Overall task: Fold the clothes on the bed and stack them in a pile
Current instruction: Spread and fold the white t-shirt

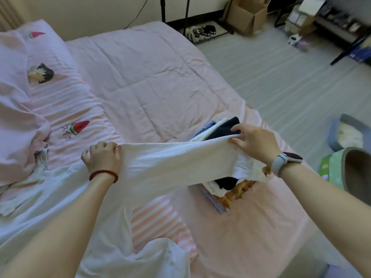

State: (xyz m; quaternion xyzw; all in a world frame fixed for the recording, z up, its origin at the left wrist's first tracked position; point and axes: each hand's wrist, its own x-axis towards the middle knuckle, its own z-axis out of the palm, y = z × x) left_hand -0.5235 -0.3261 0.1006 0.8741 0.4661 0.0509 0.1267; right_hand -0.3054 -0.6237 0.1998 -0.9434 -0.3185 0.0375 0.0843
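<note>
A stack of clothes lies on the bed, right of the pillows.

Three dark handwritten-style characters, resembling Japanese katakana, printed on the striped duvet cover just beside the lower watermelon-slice motif; exact reading uncertain; labels on the floor boxes too blurred to read.

Head camera looks forward and down, close over the bed.

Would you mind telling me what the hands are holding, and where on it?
Both hold a white garment stretched between them: the left hand grips one end, the right hand pinches the other.
</note>
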